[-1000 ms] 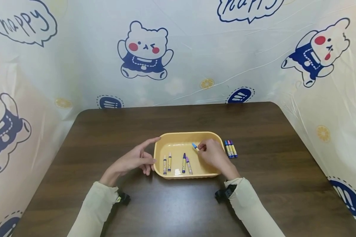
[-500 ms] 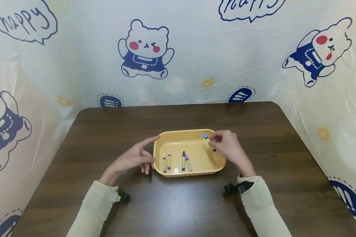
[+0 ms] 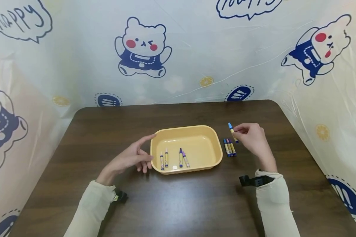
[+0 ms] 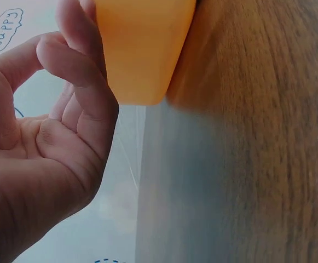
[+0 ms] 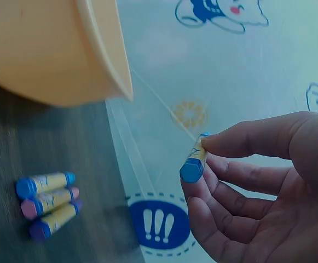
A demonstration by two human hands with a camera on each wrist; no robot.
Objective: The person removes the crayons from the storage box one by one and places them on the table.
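My right hand (image 3: 253, 140) pinches a blue crayon (image 3: 231, 128) between thumb and fingers, above the table to the right of the yellow tray (image 3: 206, 131). In the right wrist view this crayon (image 5: 195, 159) points its blue end at the camera. Just below it, on the table, three crayons (image 3: 229, 147) lie side by side; their ends are blue, pink and purple in the right wrist view. My left hand (image 3: 129, 158) touches the tray's left end, forefinger at the far corner and thumb at the near one. Several crayons lie inside, including a dark-tipped one (image 3: 180, 158) and a purple-tipped one (image 3: 186, 160).
The tray stands near the middle of a dark brown wooden table (image 3: 178, 204). A pale printed sheet (image 3: 190, 39) with bears hangs behind the table and along both sides.
My right hand has lifted the blue crayon out over the tray's right rim and carried it to the right. My left hand keeps its place at the tray, which has turned slightly.
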